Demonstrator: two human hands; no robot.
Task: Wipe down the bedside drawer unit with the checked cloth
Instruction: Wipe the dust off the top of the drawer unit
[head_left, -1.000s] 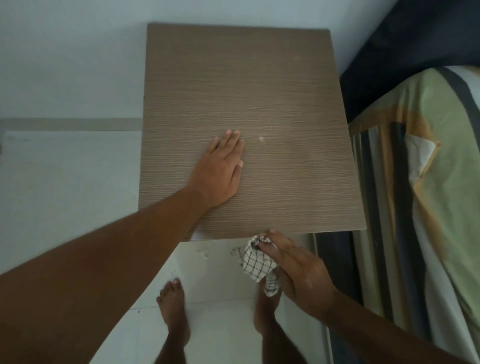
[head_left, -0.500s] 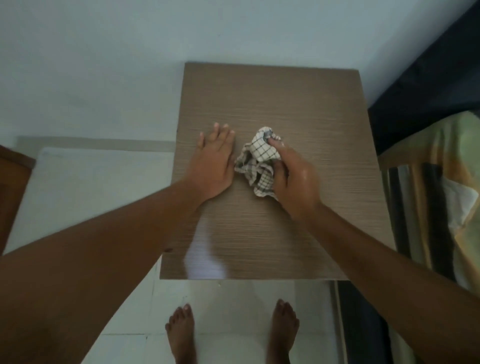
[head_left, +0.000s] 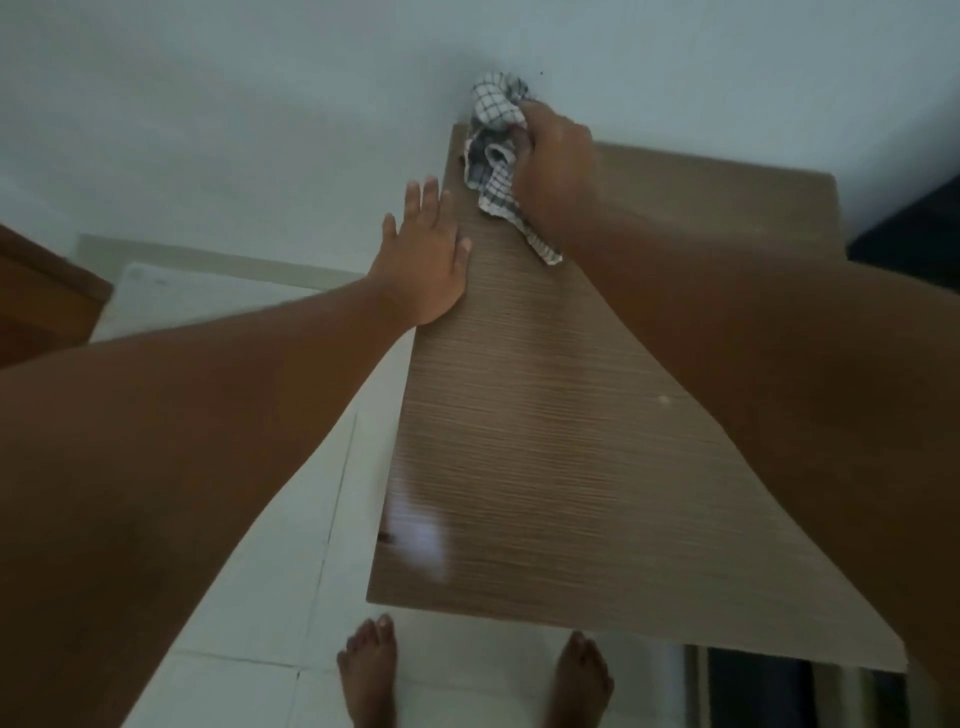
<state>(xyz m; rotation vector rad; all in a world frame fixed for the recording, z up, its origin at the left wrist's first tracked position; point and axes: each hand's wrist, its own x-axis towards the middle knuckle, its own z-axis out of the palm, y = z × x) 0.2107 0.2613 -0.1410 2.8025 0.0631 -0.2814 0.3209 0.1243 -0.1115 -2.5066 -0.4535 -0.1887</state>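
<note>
Our right hand (head_left: 558, 166) has pushed the checked cloth (head_left: 493, 150) (gripped, bunched) to the far-left corner of the drawer unit (head_left: 545, 441); left hand (head_left: 423, 260) flat, just beside.

With the left hand (head_left: 423, 260) flat, the right hand (head_left: 553, 166) reaches forward, fingers (head_left: 531, 123) seemingly curled.

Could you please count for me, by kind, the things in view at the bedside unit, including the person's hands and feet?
2 hands: left hand, right hand
1 checked cloth
1 drawer unit
2 bare feet: left foot, right foot
Total: 6
</note>
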